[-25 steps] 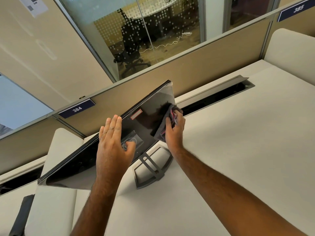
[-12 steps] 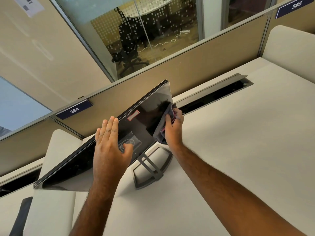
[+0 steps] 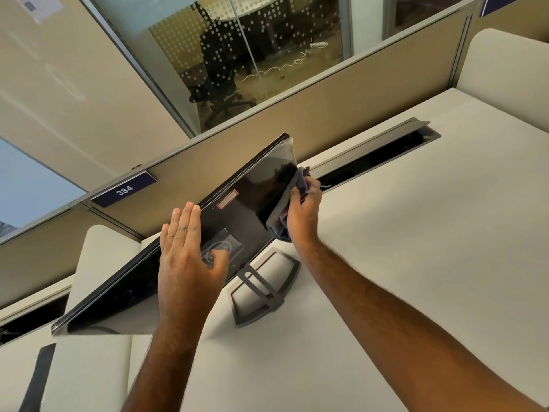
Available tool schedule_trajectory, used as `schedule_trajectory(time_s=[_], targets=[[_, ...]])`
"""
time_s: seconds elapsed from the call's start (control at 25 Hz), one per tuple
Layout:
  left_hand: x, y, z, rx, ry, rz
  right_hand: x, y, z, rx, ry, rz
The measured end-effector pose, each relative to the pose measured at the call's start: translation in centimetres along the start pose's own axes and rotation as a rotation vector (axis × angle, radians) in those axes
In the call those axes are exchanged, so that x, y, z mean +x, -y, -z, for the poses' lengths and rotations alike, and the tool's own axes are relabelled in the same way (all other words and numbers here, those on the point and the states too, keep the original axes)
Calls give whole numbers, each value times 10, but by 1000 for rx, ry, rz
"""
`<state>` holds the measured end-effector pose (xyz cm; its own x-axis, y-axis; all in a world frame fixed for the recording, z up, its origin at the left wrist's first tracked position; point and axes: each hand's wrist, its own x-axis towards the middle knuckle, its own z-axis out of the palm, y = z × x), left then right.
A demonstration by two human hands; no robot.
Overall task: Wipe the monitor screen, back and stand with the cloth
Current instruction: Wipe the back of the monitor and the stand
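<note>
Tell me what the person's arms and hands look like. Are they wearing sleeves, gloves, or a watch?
Both forearms are bare all the way to the bottom of the picture, with no sleeves showing. The left hand and the right hand have no gloves, and I see no watch, bracelet or ring on the parts that show. The forearms have some fine hair on them.
</note>
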<state>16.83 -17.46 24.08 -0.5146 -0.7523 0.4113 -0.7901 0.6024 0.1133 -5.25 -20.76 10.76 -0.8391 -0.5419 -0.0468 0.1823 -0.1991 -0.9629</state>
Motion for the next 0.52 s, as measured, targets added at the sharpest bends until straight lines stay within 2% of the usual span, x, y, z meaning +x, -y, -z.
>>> schedule_trajectory(time_s=[0.12,0.2,0.28,0.36,0.52], targets=[[-1,1,0,1,-8,-2,-6,-41,2,-119,-34,-150],[0,2,0,-1,-6,-9,-2,-64,12,-150,6,-361],[0,2,0,1,-9,-10,5,-70,20,-97,82,-485],[1,3,-1,1,-15,-9,11,-66,19,-54,89,-432],[2,3,-3,3,-24,0,13,-49,4,-76,-10,-157]])
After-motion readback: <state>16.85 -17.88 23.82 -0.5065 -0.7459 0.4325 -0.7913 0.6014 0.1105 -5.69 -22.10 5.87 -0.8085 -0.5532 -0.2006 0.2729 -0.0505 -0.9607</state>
